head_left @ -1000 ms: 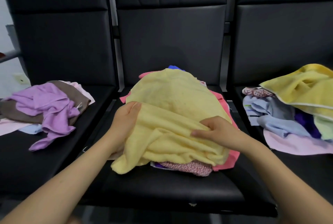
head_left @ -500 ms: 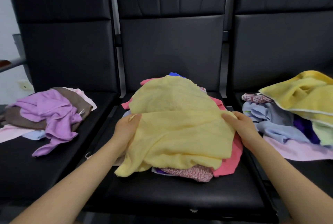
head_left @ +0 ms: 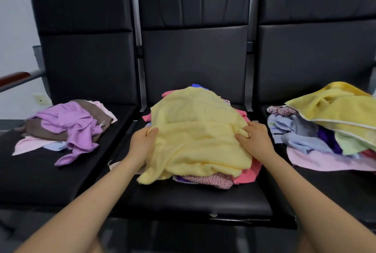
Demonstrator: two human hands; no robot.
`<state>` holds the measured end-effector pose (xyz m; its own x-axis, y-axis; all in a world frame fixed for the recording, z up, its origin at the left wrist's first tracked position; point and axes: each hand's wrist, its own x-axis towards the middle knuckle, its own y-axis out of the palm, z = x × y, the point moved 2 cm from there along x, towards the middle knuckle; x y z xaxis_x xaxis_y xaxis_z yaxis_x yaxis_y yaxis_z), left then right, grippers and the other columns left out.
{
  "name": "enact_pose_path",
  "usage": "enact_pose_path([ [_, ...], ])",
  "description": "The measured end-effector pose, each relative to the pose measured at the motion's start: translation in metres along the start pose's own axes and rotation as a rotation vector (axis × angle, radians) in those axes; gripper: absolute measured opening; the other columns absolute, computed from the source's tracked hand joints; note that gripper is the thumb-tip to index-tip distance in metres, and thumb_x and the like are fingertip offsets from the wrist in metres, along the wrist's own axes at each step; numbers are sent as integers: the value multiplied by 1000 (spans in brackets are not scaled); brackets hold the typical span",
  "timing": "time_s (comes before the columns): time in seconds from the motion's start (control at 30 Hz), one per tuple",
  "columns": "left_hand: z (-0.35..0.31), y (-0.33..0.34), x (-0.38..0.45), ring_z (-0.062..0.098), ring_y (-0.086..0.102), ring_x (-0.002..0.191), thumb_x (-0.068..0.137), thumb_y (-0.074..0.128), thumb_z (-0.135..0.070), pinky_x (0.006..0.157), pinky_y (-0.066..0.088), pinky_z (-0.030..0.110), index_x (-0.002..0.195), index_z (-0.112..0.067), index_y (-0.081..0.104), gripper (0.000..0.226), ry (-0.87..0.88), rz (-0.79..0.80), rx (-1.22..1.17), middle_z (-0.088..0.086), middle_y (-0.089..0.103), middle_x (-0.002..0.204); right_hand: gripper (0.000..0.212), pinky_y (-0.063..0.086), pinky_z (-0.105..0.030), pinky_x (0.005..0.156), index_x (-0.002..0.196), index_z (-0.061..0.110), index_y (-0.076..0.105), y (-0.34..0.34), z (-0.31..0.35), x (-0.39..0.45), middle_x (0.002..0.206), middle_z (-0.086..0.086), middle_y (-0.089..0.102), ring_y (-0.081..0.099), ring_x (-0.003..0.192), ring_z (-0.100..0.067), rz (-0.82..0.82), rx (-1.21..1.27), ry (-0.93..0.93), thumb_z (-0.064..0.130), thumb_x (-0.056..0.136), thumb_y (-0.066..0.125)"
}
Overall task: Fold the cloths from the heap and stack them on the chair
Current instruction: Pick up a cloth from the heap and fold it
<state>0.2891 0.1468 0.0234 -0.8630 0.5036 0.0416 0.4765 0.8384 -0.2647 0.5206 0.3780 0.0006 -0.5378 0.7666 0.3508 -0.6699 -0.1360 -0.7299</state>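
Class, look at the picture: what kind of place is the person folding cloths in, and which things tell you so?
Probably a waiting area or lobby, not a home. A row of joined black padded chairs stands against a plain pale wall, with an armrest at the row's end. Heaps of cloths lie on the seats.

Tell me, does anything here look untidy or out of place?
Yes. The pale yellow cloth held by the left hand and the right hand lies rumpled, one corner drooping toward the seat front. On the left chair, the purple cloth sprawls unfolded over its pile, one end trailing onto the seat.
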Motion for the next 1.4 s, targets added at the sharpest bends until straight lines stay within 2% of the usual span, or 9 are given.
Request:
enact_pose_path([
  [0.07,-1,1,-3,8,45,59,97,49,-19,56,35,28,86,8,57,30,0,0,26,27,61,106,28,34,-37,93,73,8,68,2,-4,-3,118,-15,61,45,117,-38,21,-46,55,34,85,64],
  [0.17,-2,2,-8,10,49,66,98,47,-21,59,38,29,87,-1,62,27,26,29,80,15,66,97,30,34,-33,65,67,11,58,-2,-3,-4,84,-10,62,56,87,-31,74,105,92,34,86,64],
  [0.33,0,-1,-8,15,41,63,96,48,-23,60,33,32,59,-13,49,38,17,66,83,-5,44,57,31,32,-34,59,77,-7,57,-5,-2,-6,70,-12,50,45,67,-19,-5,267,142,20,87,67],
  [0.53,3,-3,0,19,56,77,95,49,-27,71,45,36,73,-16,63,28,-52,82,30,-2,63,77,31,30,-29,58,65,12,48,0,4,-2,67,-4,44,40,65,-14,46,495,282,19,92,62],
  [0.73,1,2,6,21,62,90,94,48,-26,78,49,37,102,-15,68,24,-114,88,-90,4,67,97,18,44,-31,68,95,1,64,6,-1,11,87,-9,64,57,75,-20,100,750,577,18,95,56],
  [0.97,-11,-9,-24,15,63,79,96,51,-18,64,48,27,89,-18,67,18,-77,72,-212,-2,68,88,23,49,-36,81,103,5,66,-19,15,-14,99,-10,68,63,89,-23,190,764,528,23,90,66],
  [1.13,13,-30,-44,15,47,68,94,50,-24,64,36,28,64,-16,52,31,-27,210,199,-3,52,68,23,52,-34,79,99,5,70,-41,12,-61,98,-10,74,69,88,-22,539,473,407,25,90,66],
  [1.23,19,-42,-43,15,44,71,94,44,-27,61,33,25,63,-13,45,33,199,177,404,-1,48,69,22,48,-26,71,98,11,71,-56,14,-67,93,-1,72,65,83,-13,472,325,252,28,95,59],
  [1.4,-1,-52,-33,15,50,84,99,43,-13,66,33,8,87,0,62,27,309,-9,279,9,57,91,21,46,-11,65,88,15,67,-72,40,-46,81,2,66,59,77,-7,191,658,192,12,100,50],
])
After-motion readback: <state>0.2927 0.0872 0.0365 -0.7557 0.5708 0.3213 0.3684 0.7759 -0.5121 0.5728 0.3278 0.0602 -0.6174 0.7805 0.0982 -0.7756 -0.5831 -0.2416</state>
